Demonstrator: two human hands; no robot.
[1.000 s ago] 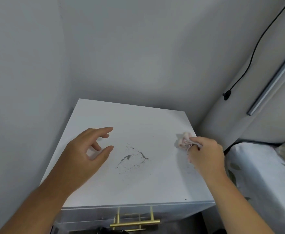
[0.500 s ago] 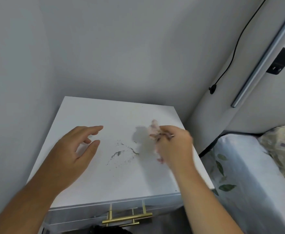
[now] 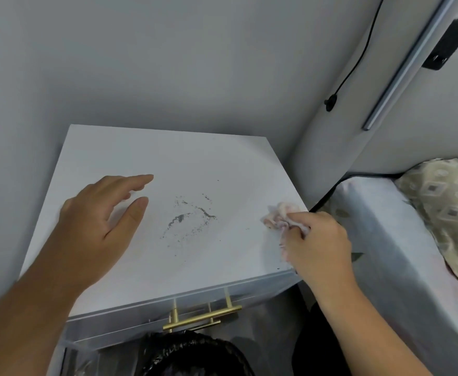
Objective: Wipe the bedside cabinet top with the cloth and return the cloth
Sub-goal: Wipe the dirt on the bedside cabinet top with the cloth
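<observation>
The white bedside cabinet top [image 3: 168, 156] fills the middle of the view, with a patch of dark grey dirt [image 3: 190, 218] near its centre. My right hand [image 3: 317, 240] is at the top's right edge, closed on a crumpled pale pink cloth [image 3: 279, 214] that rests on the surface to the right of the dirt. My left hand [image 3: 100, 221] hovers over the left half of the top, fingers spread and holding nothing.
Grey walls close in behind and to the left. A bed [image 3: 401, 240] with a patterned pillow [image 3: 450, 202] lies right of the cabinet. A black cable [image 3: 358, 58] and a plug adapter [image 3: 450, 44] hang on the headboard. A brass drawer handle [image 3: 203, 318] sits below the top's front edge.
Half a second ago my right hand had carried the cloth left beside the dirt; now it is back at the right edge. My left hand has stayed open over the left side.
</observation>
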